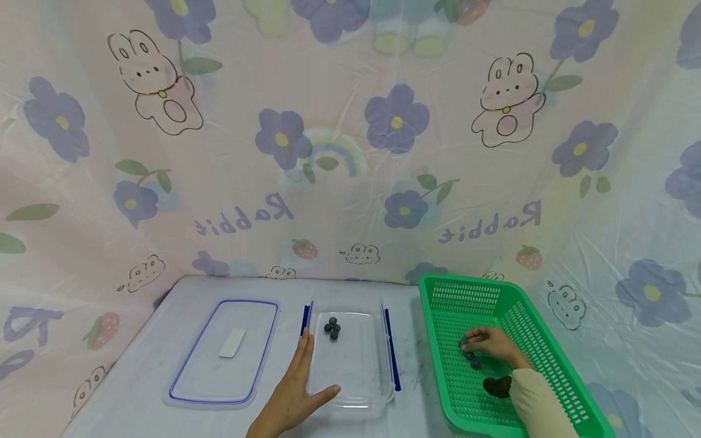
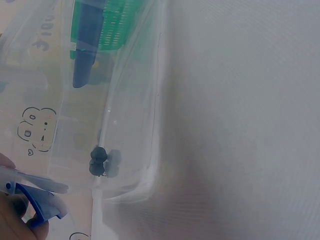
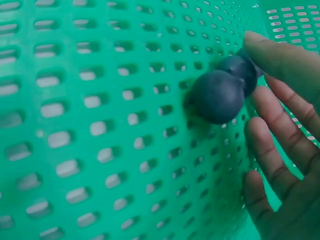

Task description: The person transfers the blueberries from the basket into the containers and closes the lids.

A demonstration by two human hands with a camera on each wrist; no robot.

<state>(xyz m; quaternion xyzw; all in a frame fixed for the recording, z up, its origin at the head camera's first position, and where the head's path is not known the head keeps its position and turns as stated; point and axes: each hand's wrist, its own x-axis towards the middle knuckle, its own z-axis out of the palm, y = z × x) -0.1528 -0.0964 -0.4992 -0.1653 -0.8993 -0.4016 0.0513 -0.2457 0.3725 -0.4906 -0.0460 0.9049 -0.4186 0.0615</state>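
In the head view my left hand (image 1: 296, 383) rests at the left rim of a clear plastic box (image 1: 350, 392), fingers straight and thumb spread over its front part. Beside those fingers the left wrist view shows a blue latch flap (image 2: 42, 205). Several blueberries (image 1: 333, 328) lie together towards the back left of the box. Reaching into a green basket (image 1: 438, 377), my right hand (image 1: 495, 345) pinches a blueberry (image 3: 256, 64) between thumb and fingertips. Another blueberry (image 3: 217, 97) sits close by on the basket floor.
A dark, curved object (image 1: 497, 387) lies in the basket beside my right sleeve. Left of the box, a clear lid (image 1: 210, 380) with a blue seal lies flat, a white rectangle (image 1: 232, 343) at its middle. A printed curtain (image 1: 339, 213) rises behind the table.
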